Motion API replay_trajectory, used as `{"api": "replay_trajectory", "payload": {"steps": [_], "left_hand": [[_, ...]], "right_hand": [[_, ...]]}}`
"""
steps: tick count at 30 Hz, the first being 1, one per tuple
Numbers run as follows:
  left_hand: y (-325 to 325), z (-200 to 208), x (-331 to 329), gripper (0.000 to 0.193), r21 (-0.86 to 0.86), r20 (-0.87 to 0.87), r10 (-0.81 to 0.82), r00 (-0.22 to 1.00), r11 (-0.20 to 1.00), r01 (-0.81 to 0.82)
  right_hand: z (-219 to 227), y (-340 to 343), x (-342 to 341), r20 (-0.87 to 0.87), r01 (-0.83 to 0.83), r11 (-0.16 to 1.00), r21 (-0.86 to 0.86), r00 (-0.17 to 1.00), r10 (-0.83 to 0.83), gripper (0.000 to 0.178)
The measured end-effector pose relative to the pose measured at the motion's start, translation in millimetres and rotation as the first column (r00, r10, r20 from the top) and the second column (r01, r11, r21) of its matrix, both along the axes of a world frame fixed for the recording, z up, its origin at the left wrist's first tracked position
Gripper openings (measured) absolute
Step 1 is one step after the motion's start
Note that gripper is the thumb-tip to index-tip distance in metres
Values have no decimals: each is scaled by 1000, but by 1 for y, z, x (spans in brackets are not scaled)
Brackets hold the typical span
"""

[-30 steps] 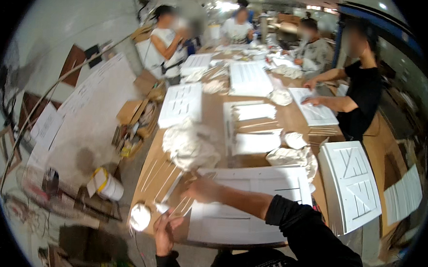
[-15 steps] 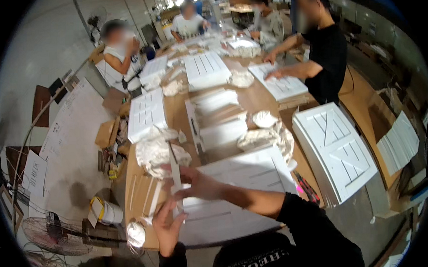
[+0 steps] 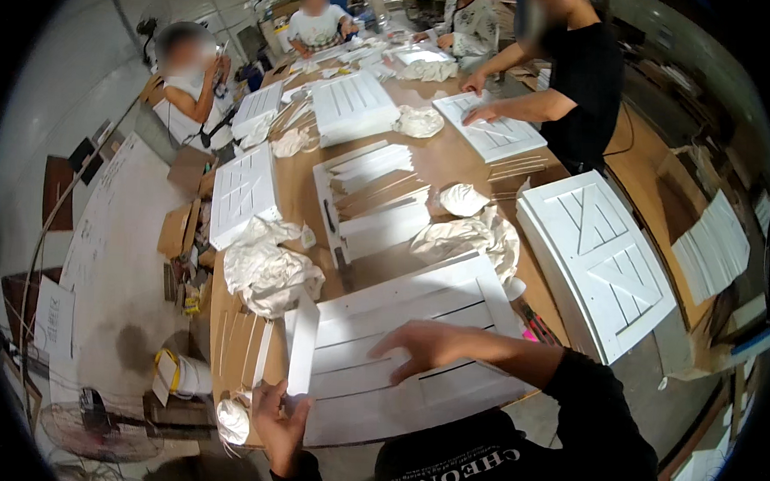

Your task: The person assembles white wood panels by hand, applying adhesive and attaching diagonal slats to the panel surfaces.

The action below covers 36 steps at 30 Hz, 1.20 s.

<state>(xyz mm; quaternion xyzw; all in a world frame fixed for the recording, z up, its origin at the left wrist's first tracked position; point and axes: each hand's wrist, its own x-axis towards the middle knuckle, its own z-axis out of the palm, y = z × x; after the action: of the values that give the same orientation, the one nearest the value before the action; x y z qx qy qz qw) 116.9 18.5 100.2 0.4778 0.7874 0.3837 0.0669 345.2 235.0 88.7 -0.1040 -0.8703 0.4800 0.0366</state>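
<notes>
A large white slatted panel [image 3: 415, 328] lies on the brown table [image 3: 444, 161] right in front of me. My right hand [image 3: 423, 347] rests flat on its middle with the fingers spread. A white strip [image 3: 302, 344] stands along the panel's left edge, and my left hand [image 3: 279, 418] grips its lower end at the table's near edge. Both of my sleeves are black.
Crumpled white cloths [image 3: 268, 271] lie left of and behind the panel. Thin wooden strips [image 3: 236, 350] and a white roll [image 3: 233, 420] sit by my left hand. A stack of white panels [image 3: 599, 258] is at the right. Other people [image 3: 573, 72] work farther along the table.
My left hand has brought the white strip down against the panel's left edge. My right hand has slid further onto the panel. My head has tilted, so the table shows more steeply.
</notes>
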Motion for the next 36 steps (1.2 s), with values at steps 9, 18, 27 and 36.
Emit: {"api": "replay_trajectory", "payload": {"steps": [9, 18, 27, 36], "left_hand": [[6, 1, 25, 40, -195, -241, -132, 962, 977, 85], [24, -8, 30, 40, -212, -310, -238, 921, 961, 177], [35, -4, 29, 45, -203, -311, -257, 915, 959, 201], [31, -9, 25, 42, -220, -284, -272, 920, 952, 213]], "right_hand": [[-1, 49, 35, -46, 257, 881, 397, 964, -260, 43], [-14, 59, 29, -124, 311, 794, 522, 949, -290, 50], [-25, 70, 31, -5, 322, 821, 471, 932, -362, 54], [-26, 69, 30, -36, 336, 836, 435, 934, -356, 52]]}}
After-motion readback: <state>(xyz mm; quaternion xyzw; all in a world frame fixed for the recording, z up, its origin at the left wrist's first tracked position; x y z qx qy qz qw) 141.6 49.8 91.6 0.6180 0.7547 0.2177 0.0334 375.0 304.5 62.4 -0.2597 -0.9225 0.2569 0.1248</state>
